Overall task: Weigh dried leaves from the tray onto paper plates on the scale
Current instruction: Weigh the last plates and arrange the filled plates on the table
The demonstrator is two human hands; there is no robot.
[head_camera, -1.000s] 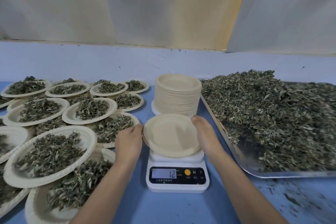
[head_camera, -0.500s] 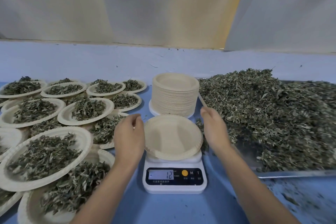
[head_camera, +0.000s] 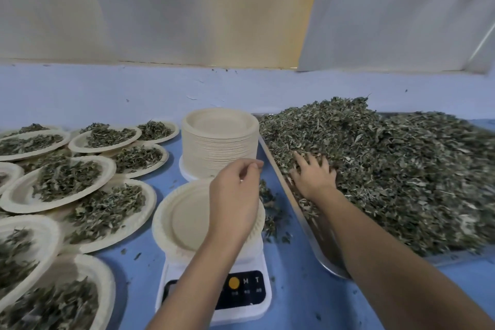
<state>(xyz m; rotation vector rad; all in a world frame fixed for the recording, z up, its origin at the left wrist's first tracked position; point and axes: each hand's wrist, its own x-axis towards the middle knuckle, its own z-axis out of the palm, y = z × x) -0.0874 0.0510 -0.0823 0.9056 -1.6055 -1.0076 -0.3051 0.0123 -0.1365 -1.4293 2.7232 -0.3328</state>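
Plate (head_camera: 184, 220) released. Right hand (head_camera: 313, 177), spread open, now digs into leaves (head_camera: 388, 163) at 2 o'clock; left hand (head_camera: 235, 195) hovers slack, empty. Filling begins.

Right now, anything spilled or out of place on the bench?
Yes. A clump of spilled leaves lies on the blue table, in the gap between the empty plate on the scale and the tray. Smaller crumbs are scattered around it. Nothing looks damaged or tipped.
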